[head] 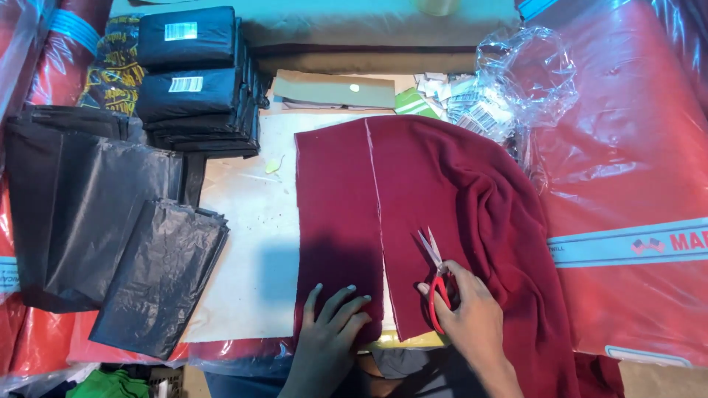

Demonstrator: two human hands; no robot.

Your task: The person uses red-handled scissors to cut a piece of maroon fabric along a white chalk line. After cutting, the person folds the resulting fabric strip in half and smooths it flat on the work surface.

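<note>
A dark red fleece cloth (442,177) lies on a pale work surface (251,221), with a long straight cut running up its middle. My left hand (332,324) presses flat, fingers spread, on the narrow left strip near its bottom edge. My right hand (468,313) grips red-handled scissors (435,273), blades slightly apart and pointing up and left over the cloth just right of the cut. The cloth's right part bunches in folds toward the right.
Black plastic bags (110,228) lie stacked at the left. Packed dark parcels with white labels (192,74) stand at the back left. Crumpled clear plastic (527,74) and loose barcode labels (472,110) sit at the back right. Red plastic-wrapped bundles (627,169) flank the right.
</note>
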